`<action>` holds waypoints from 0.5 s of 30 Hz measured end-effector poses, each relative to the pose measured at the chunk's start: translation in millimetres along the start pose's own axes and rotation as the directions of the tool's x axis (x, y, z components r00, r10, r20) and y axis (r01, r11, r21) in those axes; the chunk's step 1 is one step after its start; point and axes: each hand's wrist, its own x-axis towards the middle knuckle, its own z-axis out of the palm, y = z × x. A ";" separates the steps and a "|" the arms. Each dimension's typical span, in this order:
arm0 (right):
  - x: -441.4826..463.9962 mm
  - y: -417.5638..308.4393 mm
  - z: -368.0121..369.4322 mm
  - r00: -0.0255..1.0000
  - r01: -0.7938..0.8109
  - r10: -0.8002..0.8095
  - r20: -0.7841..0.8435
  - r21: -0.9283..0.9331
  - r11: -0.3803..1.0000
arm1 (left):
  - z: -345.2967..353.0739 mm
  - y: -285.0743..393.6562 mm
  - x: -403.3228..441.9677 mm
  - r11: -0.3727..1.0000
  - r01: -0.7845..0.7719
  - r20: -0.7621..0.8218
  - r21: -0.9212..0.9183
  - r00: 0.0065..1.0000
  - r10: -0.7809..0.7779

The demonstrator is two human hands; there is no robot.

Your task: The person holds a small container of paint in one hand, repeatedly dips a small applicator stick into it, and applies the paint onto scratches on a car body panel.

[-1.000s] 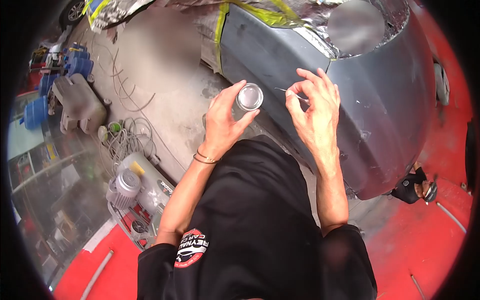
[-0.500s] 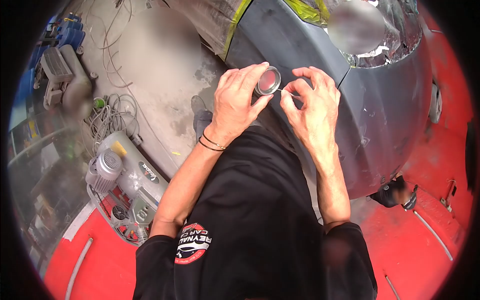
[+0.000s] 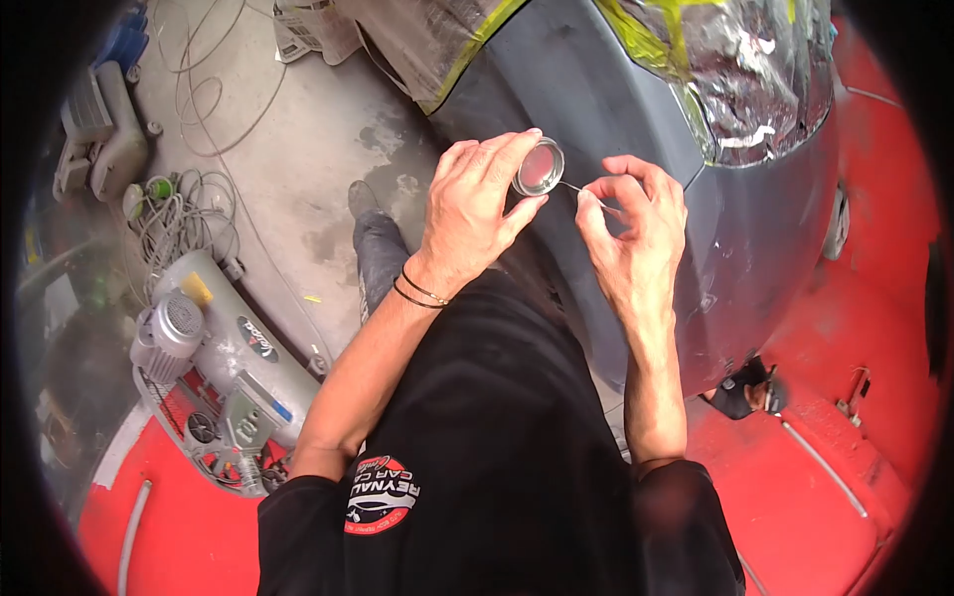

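Between the thumb and fingers of my left hand (image 3: 469,204) is a small round cup (image 3: 540,169) with a shiny rim and a reddish inside, its mouth tipped toward me. A thin stick or wire (image 3: 572,187) is pinched between the thumb and fingers of my right hand (image 3: 638,228). Its tip lies close to the cup's right rim; whether they touch I cannot tell. Behind both hands curves a dull grey car body panel (image 3: 581,109).
Masking film (image 3: 745,99) with yellow-green tape covers part of the car. An air compressor (image 3: 224,338) stands at left, with a coiled hose (image 3: 184,219) above it. Grey concrete (image 3: 298,169) and red flooring (image 3: 199,546) show around me.
My right hand has drawn slightly right, away from the cup, and more of the thin stick shows. The cup stays in my left hand. The whole view has shifted a little.
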 end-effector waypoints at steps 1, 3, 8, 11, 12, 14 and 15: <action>0.8 -0.4 2.7 1.000 -0.005 0.004 0.009 0.018 1.000 | 2.9 -2.4 -1.9 1.000 0.011 -0.018 -0.014 1.000 -0.012; 1.1 2.9 9.0 1.000 -0.012 0.012 0.028 0.018 1.000 | 6.6 -4.5 -4.2 0.997 0.043 -0.056 -0.060 0.997 -0.047; 1.1 3.5 19.4 0.996 -0.073 0.072 0.046 0.035 0.997 | 9.1 -14.0 -14.7 0.981 0.117 -0.157 -0.155 0.977 -0.141; 6.1 0.3 21.6 0.999 -0.033 0.032 0.012 0.087 0.996 | 7.8 -19.6 -20.5 0.974 0.157 -0.198 -0.162 0.962 -0.188; 10.7 -1.6 21.3 1.000 -0.029 0.028 0.012 0.096 0.995 | 8.6 -19.4 -20.5 0.973 0.160 -0.212 -0.164 0.958 -0.193; 23.4 -6.4 21.0 1.000 -0.018 0.017 0.013 0.111 0.994 | 10.9 -20.3 -17.6 0.970 0.167 -0.244 -0.177 0.947 -0.208; 31.8 -7.5 23.8 0.999 0.034 -0.030 -0.032 0.116 0.993 | 11.9 -20.0 -15.3 0.967 0.171 -0.257 -0.189 0.942 -0.217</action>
